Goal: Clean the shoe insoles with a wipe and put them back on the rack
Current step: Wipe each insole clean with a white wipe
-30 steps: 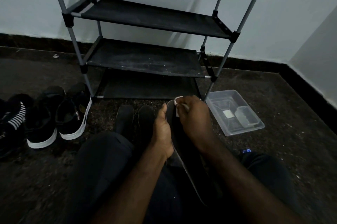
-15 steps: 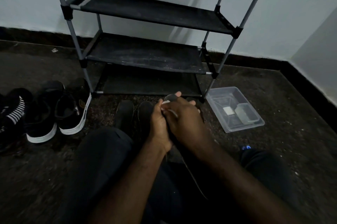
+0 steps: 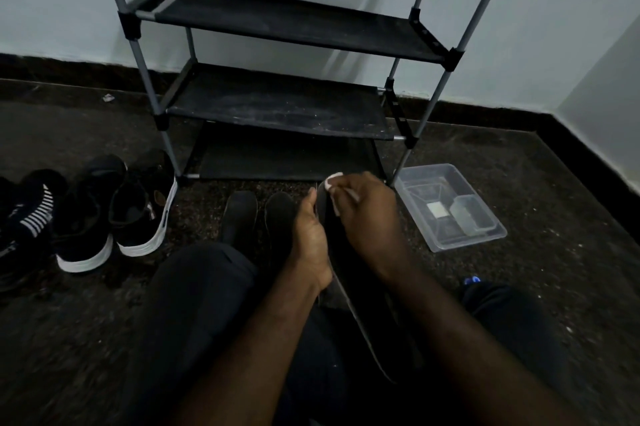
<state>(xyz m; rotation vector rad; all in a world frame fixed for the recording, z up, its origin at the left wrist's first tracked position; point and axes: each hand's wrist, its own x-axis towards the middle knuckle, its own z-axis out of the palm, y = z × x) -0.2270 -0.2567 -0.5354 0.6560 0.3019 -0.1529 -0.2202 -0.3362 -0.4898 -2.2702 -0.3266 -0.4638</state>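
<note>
The rack (image 3: 277, 99) stands against the wall ahead of us, its dark shelves dusty, and we judge the put-back step not yet begun. To its left a row of shoes (image 3: 114, 210) sits on the floor. To its right, just beside the rack's leg, is a clear tub (image 3: 427, 169).

Between the knees, the insole (image 3: 356, 297) is held up off the lap, heel toward us and toe toward the rack. It is long, thin and black with a pale edge line. It looks stiff enough to keep its shape while held from one side. In this dim light we cannot tell whether its face is clean or soiled.

Two dark flat pieces (image 3: 239, 214) lie side by side on the floor just beyond the left knee. We take them for more insoles, though they could be slippers.

The left hand (image 3: 311, 238) grips the insole's left edge, fingers curled behind it and thumb along the front. The right hand (image 3: 367, 214) is bunched over the toe end, pinching the wipe (image 3: 333, 179), a small white wad that peeks out past the fingertips.

So we are in the wiping step, at the toe. The next move calls for a firm drag of the wipe down toward the heel, with the left hand bracing against the push.
</note>
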